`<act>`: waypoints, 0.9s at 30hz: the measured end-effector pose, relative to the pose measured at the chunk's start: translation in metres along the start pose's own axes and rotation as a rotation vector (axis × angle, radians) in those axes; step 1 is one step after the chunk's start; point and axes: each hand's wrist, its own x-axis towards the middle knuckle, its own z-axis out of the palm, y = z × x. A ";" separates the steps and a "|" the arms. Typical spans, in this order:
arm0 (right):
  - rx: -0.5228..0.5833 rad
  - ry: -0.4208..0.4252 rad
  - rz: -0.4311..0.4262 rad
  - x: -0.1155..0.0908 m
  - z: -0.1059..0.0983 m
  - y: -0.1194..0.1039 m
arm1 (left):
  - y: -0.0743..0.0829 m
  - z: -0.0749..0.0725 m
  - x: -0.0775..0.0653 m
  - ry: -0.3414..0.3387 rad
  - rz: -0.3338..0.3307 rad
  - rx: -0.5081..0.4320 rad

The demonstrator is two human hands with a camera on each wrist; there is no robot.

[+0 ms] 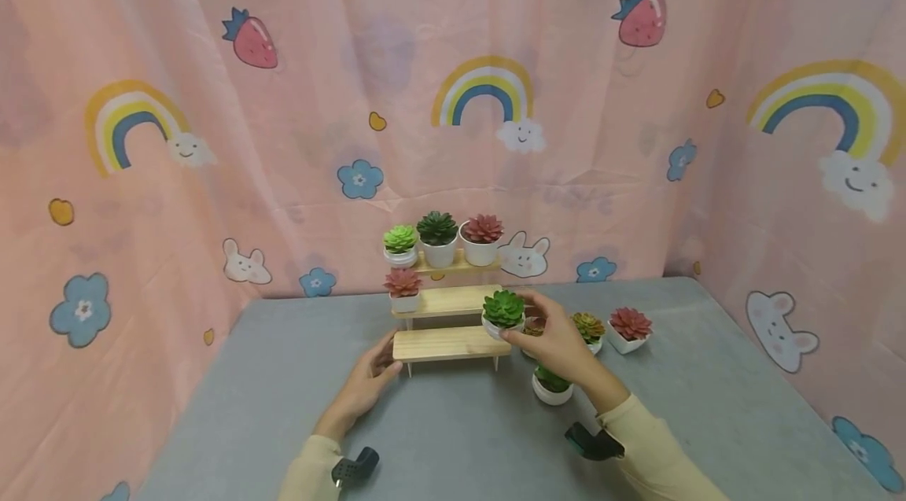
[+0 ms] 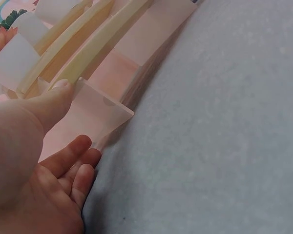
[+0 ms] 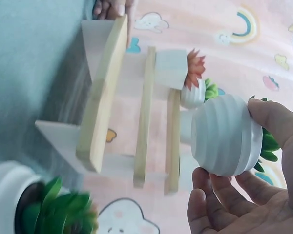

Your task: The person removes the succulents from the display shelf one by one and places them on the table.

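My right hand (image 1: 559,341) holds a green potted succulent (image 1: 503,309) over the right end of the wooden tiered stand's (image 1: 446,344) lowest shelf. Thumb and fingers pinch its ribbed white pot (image 3: 223,135), seen from below in the right wrist view. My left hand (image 1: 366,383) rests at the stand's left end. Its thumb touches the bottom board while the other fingers lie loosely bent beside the clear side panel (image 2: 100,109). On the top shelf stand a light green succulent (image 1: 400,241), a dark green one (image 1: 438,232) and a reddish one (image 1: 483,233). A pink succulent (image 1: 403,285) sits at the middle shelf's left end.
Right of the stand, on the grey table (image 1: 283,407), are a green succulent (image 1: 552,386), a yellowish one (image 1: 589,328) and a red one (image 1: 629,326). Another pot (image 1: 535,326) is partly hidden behind my right hand. A patterned pink cloth (image 1: 297,131) hangs behind.
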 end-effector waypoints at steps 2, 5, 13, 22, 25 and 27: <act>-0.021 0.015 -0.001 -0.007 -0.005 0.004 | -0.001 0.000 -0.001 0.001 -0.006 0.005; -0.040 0.047 -0.011 -0.015 -0.013 0.013 | -0.003 0.001 0.000 -0.009 -0.008 0.015; -0.063 0.062 0.012 -0.027 -0.038 0.030 | -0.003 0.000 0.002 -0.020 -0.011 0.005; -0.124 0.060 0.034 -0.036 -0.057 0.050 | 0.000 0.000 0.001 -0.004 -0.016 -0.005; -0.131 0.045 0.023 -0.036 -0.062 0.057 | -0.001 -0.001 0.002 0.000 -0.015 -0.008; -0.135 0.022 0.017 -0.037 -0.065 0.062 | -0.002 -0.001 0.002 -0.002 -0.017 -0.008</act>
